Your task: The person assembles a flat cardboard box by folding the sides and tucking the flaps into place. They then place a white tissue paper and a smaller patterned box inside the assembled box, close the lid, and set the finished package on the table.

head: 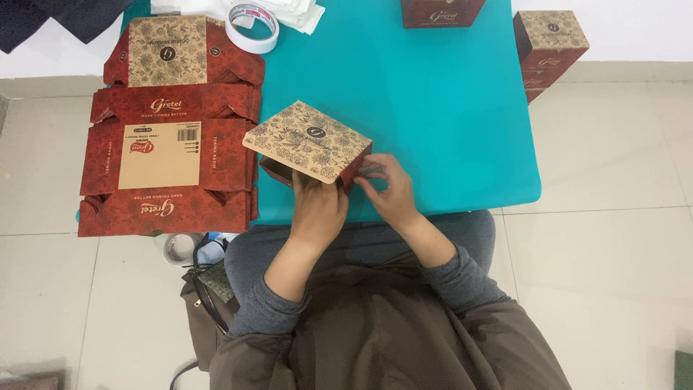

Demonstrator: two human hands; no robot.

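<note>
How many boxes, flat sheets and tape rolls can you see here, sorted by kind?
Made-up boxes: 3 (one in the hands, one at the table's far edge, one on the floor)
Flat unfolded box sheets: 2 ()
Tape rolls: 2 ()
Total: 7

Soft, even daylight fills the view from above, bright without being harsh. The teal table shows flat, saturated colour with no glare. Shadows are faint: a thin dark band lies under the tilted box just above the fingers of the left hand, and a soft one sits between those fingers and the right hand. The pale floor tiles to the right of the fingers look slightly washed out. Focus is sharp throughout, with mild softness at the right fingertips. Straight edges show little bending near the borders.
</note>
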